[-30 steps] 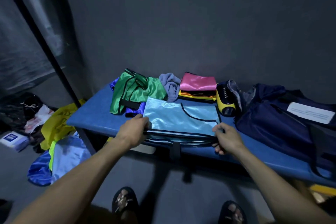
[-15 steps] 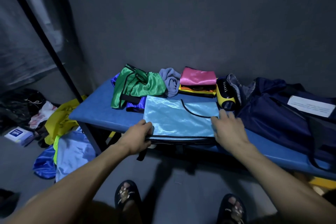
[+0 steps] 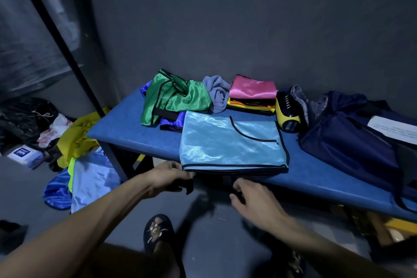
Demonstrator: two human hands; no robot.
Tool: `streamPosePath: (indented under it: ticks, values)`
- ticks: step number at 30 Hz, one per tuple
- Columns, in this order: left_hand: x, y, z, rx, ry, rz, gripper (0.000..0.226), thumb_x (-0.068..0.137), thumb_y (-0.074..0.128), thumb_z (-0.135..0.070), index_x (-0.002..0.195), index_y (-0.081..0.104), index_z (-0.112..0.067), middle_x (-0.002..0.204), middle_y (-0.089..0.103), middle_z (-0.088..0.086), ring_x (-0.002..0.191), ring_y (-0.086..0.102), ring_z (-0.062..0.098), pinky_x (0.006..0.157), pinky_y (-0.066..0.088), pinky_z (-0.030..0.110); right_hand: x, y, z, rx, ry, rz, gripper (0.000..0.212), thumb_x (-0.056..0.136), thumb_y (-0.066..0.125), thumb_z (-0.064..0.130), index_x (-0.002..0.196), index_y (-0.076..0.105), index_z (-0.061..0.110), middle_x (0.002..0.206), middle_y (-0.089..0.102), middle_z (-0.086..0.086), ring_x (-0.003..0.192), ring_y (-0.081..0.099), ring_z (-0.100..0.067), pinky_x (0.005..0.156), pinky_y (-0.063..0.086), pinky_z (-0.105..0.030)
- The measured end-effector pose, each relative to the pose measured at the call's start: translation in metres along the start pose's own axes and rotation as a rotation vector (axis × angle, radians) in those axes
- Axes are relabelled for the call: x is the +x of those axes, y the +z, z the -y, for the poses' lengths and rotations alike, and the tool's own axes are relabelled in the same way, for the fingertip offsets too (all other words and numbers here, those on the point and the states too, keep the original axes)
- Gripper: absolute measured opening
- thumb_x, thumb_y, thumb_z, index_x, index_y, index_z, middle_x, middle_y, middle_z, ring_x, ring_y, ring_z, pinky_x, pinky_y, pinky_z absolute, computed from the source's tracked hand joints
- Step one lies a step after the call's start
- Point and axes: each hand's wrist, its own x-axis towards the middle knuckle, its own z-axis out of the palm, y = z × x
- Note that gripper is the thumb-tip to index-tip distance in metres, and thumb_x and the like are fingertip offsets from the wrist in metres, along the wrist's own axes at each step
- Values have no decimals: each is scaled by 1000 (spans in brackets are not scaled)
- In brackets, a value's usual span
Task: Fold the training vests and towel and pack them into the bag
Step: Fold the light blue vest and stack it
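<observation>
A blue padded worktop (image 3: pixel 135 133) runs along a dark grey wall (image 3: pixel 248 18), with a black pole (image 3: pixel 67 52) slanting down to its left end. On its right part slumps a navy bag (image 3: pixel 345 142), its fabric crumpled and a white sheet of paper (image 3: pixel 392 127) lying on top; what is inside cannot be seen. On the floor to the left lies a heap of loose vests (image 3: pixel 85 165) in yellow, light blue and deep blue, beside black plastic bags (image 3: pixel 24 117) and a small white box (image 3: pixel 22 153). At the front edge of the worktop lies the folded light blue vest (image 3: pixel 230 144), flat, black-trimmed, its near edge at the brink. Behind it to the left a crumpled green vest (image 3: pixel 173 99) sits on a deep blue vest (image 3: pixel 171 122). A grey-blue towel (image 3: pixel 216 95), bunched and unfolded, stands between the green vest and a neat stack with a folded pink vest (image 3: pixel 252 88) over an orange and yellow vest (image 3: pixel 250 105). A yellow and black shoe (image 3: pixel 287 111) stands just left of the bag, close to the light blue vest's far right corner. The left hand (image 3: pixel 167 178) grips the near left corner of the light blue vest, fingers curled under its edge. The right hand (image 3: pixel 255 198) hangs below the worktop's front edge, released, fingers loosely bent and blurred, touching nothing that can be made out. Two feet in dark sandals (image 3: pixel 158 232) show below
</observation>
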Motion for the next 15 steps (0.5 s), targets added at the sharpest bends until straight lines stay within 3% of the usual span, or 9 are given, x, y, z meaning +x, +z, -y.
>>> streamPosePath:
  ticks: [2, 4, 6, 9, 12, 15]
  values:
    - [-1, -2, 1, -41, -39, 71, 47, 64, 82, -41, 100, 66, -15, 94, 72, 21, 90, 56, 24, 73, 49, 27, 4, 15, -7, 243, 306, 116, 53, 93, 64, 49, 134, 55, 16, 128, 66, -3, 121, 62, -27, 96, 48, -33]
    - [2, -7, 4, -50, -54, 151, 50, 72, 74, -44, 110, 67, -13, 98, 70, 14, 95, 53, 23, 76, 44, 29, 10, 25, -13, 474, 395, 107, 56, 88, 74, 47, 133, 58, 17, 128, 65, 0, 123, 60, -23, 98, 46, -28]
    - [7, -14, 6, -102, -99, 178, 47, 84, 54, -42, 113, 72, -10, 102, 70, 5, 94, 51, 19, 77, 39, 33, 15, 29, -7, 746, 463, 103, 47, 88, 78, 39, 128, 61, 19, 125, 63, 9, 124, 58, -17, 95, 46, -23]
    - [8, -18, 7, -236, -142, 147, 41, 90, 35, -22, 88, 76, -22, 93, 75, -3, 80, 60, 9, 85, 36, 38, 18, 38, 7, 1095, 522, 23, 24, 92, 76, 24, 114, 67, 21, 109, 71, 14, 111, 66, -10, 78, 46, -6]
    - [8, -17, 10, -195, -79, 154, 35, 93, 38, -6, 100, 70, -17, 120, 74, 7, 96, 63, 11, 90, 38, 37, 21, 49, 15, 1209, 529, -66, 20, 95, 72, 21, 113, 72, 13, 108, 76, 4, 103, 70, -5, 80, 48, -9]
    - [9, -17, 17, -161, -12, 178, 20, 92, 54, -5, 97, 72, -14, 109, 72, 16, 92, 62, 25, 80, 45, 34, 19, 53, 24, 1264, 505, -27, 11, 100, 65, 20, 107, 71, 14, 105, 79, 0, 99, 70, -10, 79, 52, -16]
